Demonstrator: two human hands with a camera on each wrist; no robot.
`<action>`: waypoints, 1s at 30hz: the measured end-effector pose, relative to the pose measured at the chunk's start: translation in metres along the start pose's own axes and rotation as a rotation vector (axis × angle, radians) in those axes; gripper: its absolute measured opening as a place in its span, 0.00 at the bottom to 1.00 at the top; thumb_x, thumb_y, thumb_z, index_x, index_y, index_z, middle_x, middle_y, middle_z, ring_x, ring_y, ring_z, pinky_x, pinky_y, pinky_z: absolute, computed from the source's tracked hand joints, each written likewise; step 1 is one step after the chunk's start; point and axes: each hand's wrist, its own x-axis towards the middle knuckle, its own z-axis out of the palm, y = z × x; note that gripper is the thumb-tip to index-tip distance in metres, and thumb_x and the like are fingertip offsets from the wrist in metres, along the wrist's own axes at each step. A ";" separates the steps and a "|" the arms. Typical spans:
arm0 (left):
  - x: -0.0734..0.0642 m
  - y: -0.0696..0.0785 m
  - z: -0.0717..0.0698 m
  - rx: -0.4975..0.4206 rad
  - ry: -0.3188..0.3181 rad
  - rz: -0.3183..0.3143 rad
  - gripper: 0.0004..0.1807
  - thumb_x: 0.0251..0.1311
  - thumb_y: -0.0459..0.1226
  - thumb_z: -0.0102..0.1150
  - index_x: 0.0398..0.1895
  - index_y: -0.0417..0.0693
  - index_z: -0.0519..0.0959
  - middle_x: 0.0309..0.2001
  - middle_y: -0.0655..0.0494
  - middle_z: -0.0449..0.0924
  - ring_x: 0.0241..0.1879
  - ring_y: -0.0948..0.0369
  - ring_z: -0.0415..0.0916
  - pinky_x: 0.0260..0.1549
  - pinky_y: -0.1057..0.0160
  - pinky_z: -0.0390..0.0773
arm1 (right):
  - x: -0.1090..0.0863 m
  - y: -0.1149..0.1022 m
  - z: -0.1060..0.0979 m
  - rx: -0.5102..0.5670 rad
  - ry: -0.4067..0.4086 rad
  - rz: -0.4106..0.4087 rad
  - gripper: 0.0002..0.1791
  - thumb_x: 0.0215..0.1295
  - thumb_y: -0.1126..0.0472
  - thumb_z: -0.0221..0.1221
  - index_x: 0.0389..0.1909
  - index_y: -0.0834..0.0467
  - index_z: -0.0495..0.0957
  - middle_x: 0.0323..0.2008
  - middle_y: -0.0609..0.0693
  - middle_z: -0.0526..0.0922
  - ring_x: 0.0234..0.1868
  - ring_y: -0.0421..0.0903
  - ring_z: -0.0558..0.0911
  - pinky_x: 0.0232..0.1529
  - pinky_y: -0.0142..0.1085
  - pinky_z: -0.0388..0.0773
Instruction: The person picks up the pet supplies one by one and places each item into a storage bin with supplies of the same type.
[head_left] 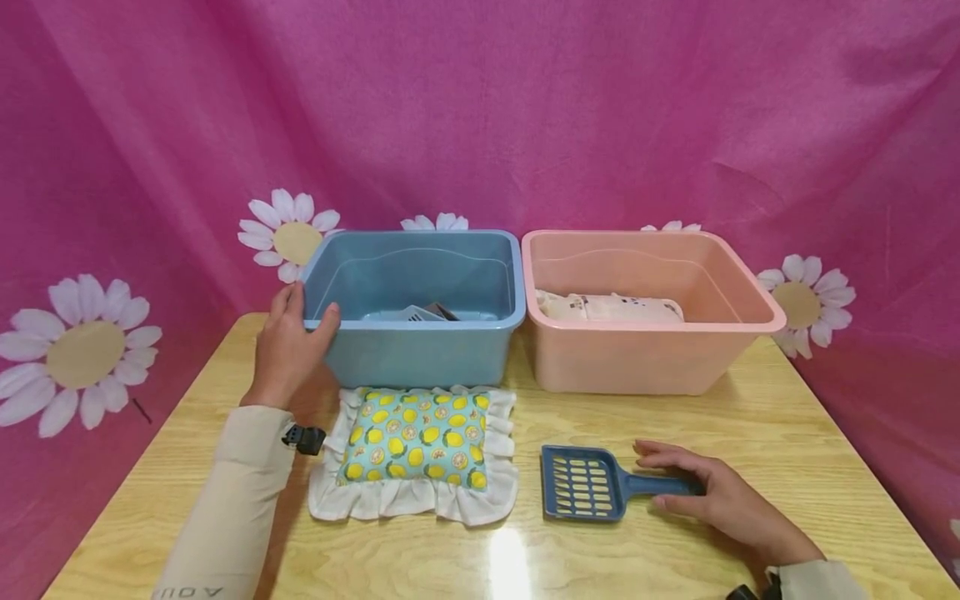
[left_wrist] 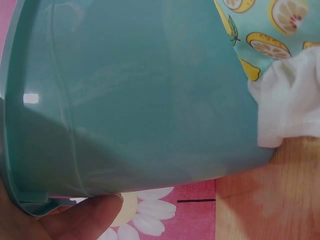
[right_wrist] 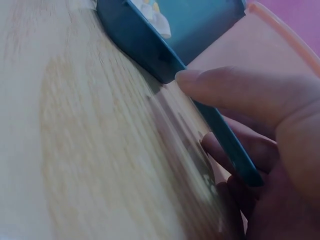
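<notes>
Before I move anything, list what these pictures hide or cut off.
Head: front wall of the blue plastic tub hides the bottoms of the gray slotted piece and brown piece.
Head: front wall of the pink plastic tub hides the underside of the white printed item.
Head: bottom edge cuts off the left sleeve, so its lettering cannot be fully read.
Left wrist: left and bottom edges cut off part of the left hand.

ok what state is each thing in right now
Blue bin, upright, open-topped, small objects inside
Pink bin, upright, open-topped, cream bundle inside
Lemon cushion, lying flat
Slotted scoop, lying on the table
Left hand, gripping the blue bin's rim
Right hand, thumb and forefinger spread either side of the handle
Pink backdrop, hanging
</notes>
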 end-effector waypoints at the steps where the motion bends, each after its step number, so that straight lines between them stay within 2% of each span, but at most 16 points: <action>1: 0.000 0.000 0.000 0.000 0.003 0.001 0.43 0.66 0.58 0.44 0.75 0.40 0.52 0.72 0.40 0.53 0.61 0.35 0.64 0.54 0.31 0.66 | 0.001 0.000 0.000 -0.002 0.002 0.000 0.24 0.57 0.56 0.67 0.56 0.50 0.79 0.68 0.46 0.68 0.66 0.28 0.63 0.57 0.17 0.59; 6: 0.001 -0.001 -0.001 0.007 0.016 0.012 0.42 0.66 0.57 0.44 0.74 0.39 0.52 0.71 0.40 0.54 0.61 0.35 0.64 0.55 0.31 0.65 | 0.002 -0.003 0.000 -0.045 0.014 -0.001 0.21 0.57 0.53 0.67 0.53 0.48 0.81 0.66 0.45 0.70 0.64 0.26 0.64 0.57 0.16 0.58; 11: 0.001 -0.001 0.000 0.003 0.016 0.015 0.42 0.66 0.57 0.43 0.74 0.39 0.53 0.71 0.39 0.54 0.61 0.35 0.64 0.55 0.31 0.65 | 0.001 -0.002 0.001 -0.035 0.027 -0.016 0.18 0.57 0.55 0.67 0.50 0.49 0.83 0.66 0.48 0.71 0.63 0.27 0.66 0.57 0.17 0.59; 16: 0.001 -0.001 0.000 0.006 0.010 0.014 0.43 0.66 0.57 0.43 0.74 0.38 0.53 0.71 0.39 0.54 0.60 0.35 0.64 0.57 0.31 0.63 | 0.001 -0.004 0.002 -0.027 0.024 0.019 0.14 0.58 0.54 0.67 0.46 0.48 0.84 0.65 0.50 0.71 0.62 0.28 0.67 0.56 0.19 0.62; 25: 0.000 0.000 0.000 -0.002 -0.004 0.016 0.43 0.66 0.57 0.44 0.75 0.40 0.51 0.72 0.39 0.53 0.61 0.35 0.64 0.54 0.31 0.66 | 0.000 -0.004 0.005 -0.039 0.067 -0.033 0.13 0.59 0.56 0.66 0.45 0.49 0.84 0.61 0.50 0.75 0.61 0.33 0.72 0.56 0.19 0.64; 30: -0.001 0.000 0.000 -0.010 -0.009 0.016 0.43 0.66 0.58 0.44 0.75 0.40 0.51 0.72 0.39 0.52 0.61 0.35 0.64 0.54 0.31 0.66 | 0.001 -0.008 0.004 -0.049 0.078 0.008 0.14 0.59 0.54 0.66 0.47 0.49 0.84 0.60 0.49 0.77 0.60 0.36 0.73 0.55 0.20 0.64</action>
